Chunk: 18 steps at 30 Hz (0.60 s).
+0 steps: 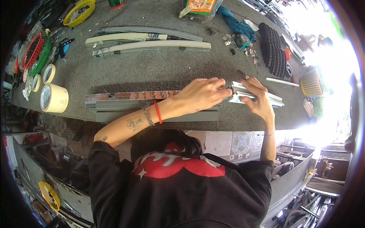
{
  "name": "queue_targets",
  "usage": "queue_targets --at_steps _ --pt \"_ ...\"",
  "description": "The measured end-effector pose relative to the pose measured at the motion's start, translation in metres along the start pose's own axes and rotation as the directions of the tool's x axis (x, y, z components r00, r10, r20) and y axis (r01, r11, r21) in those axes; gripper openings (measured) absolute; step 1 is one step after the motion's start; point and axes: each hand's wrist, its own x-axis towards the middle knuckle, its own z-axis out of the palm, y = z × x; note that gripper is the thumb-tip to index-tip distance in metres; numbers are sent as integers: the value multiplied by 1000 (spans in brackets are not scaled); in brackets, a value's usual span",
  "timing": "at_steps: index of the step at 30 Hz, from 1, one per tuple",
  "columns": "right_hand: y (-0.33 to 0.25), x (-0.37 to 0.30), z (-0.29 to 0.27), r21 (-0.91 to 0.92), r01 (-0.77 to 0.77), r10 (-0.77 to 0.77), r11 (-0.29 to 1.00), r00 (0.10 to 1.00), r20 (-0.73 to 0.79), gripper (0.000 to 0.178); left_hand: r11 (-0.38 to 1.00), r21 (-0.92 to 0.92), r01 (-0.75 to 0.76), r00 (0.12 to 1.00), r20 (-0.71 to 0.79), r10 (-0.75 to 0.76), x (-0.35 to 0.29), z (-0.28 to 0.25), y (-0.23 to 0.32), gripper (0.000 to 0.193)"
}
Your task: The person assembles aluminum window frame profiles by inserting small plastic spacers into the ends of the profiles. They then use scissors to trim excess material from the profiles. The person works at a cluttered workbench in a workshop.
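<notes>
My right hand (259,95) is closed around a short bundle of white metal profiles (276,100) near the bench's front edge. A thin, dark, blade-like tool (242,74) sticks out by its fingers; I cannot tell whether the hand grips it. My left hand (205,94) has its fingers curled and pinched at the left end of these profiles. What is between those fingertips, if anything, is hidden. Under my left forearm lie long grey profiles (125,116) and a brown, wood-patterned profile (133,95), side by side along the front edge.
Cream and grey strips (152,46) lie farther back on the carpeted bench (152,68). Tape rolls (54,98) and baskets of small parts (40,53) stand left. To the right are a tape measure (243,40), black ribbed strips (272,51), a thin rod (282,81) and a beige basket (311,82).
</notes>
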Motion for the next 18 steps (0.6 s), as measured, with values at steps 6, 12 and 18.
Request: queue_targets --at_steps 6,12,18 --pt "6 12 -4 75 -7 2 997 997 71 52 989 148 22 997 -80 -10 4 2 -1 16" --pt "6 20 -6 158 -33 15 987 993 115 50 966 254 37 997 -68 -20 9 5 -1 16" --pt "-2 22 -10 36 -50 43 998 984 173 49 984 169 55 998 -21 -52 10 6 -1 18"
